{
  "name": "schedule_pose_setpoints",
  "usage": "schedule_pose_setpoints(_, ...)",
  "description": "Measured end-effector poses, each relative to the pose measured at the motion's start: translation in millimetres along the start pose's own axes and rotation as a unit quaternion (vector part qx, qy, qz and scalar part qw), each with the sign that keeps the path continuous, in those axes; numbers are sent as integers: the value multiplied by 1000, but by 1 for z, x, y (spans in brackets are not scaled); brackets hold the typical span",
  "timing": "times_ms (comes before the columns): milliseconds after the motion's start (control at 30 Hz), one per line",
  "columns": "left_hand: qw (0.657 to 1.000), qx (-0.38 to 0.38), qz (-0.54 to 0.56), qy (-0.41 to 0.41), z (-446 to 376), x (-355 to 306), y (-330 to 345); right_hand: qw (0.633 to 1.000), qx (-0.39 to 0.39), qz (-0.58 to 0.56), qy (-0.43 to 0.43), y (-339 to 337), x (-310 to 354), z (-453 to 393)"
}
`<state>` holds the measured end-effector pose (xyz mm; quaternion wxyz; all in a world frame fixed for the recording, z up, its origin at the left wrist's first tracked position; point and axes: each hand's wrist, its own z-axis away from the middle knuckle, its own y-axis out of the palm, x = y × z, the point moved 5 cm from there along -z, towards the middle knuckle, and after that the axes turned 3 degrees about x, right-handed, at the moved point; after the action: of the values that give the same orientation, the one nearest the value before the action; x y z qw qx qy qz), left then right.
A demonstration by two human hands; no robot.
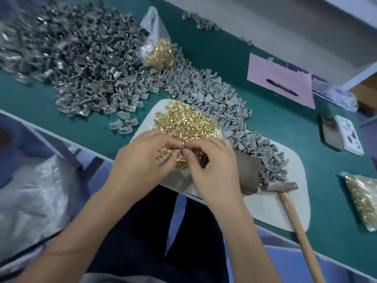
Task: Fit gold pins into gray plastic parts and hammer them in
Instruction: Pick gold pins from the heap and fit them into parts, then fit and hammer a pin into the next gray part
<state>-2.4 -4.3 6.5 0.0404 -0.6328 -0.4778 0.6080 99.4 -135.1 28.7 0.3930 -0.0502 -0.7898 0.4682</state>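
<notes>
The person is on the fitting step. Both hands meet over the white flat board (265,209), right above the heap of small shiny gold pins (183,119). The left hand (142,160) and the right hand (210,162) have their fingers curled in, and their fingertips pinch one small gray plastic part (182,148) between them. I think a gold pin is going into it, but the pin is too small to see. More loose gray plastic parts (220,99) lie in a long pile on the board and the green table (275,127), just beside the gold heap. The hammer with a long wooden handle (293,219) lies untouched on the board, near the right hand. Next, the part likely needs to sit flat on the dark brown block (247,170), and one hand has to let go and pick up the hammer. A pink sheet of paper (279,82) has a dark mark on it, but it is too blurry to read. No other writing can be read.
</notes>
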Motion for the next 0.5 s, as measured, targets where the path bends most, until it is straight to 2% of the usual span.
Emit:
schedule_pose_setpoints(100, 999, -11, 5, -35, 10, 23, -13, 999, 33, 16, -8, 21, 14, -11)
schedule_pose_setpoints(267, 992, -34, -66, -104, 14, 55, -36, 993, 48, 112, 0, 40, 23, -21)
schedule_pose_setpoints(400, 985, -15, -121, -121, 9, 64, -39, 988, 63, 141, -5, 46, 23, -23)
schedule_pose_setpoints(500, 978, -28, -155, -135, 2, 63, -38, 983, 62, 169, -23, 46, 21, -19)
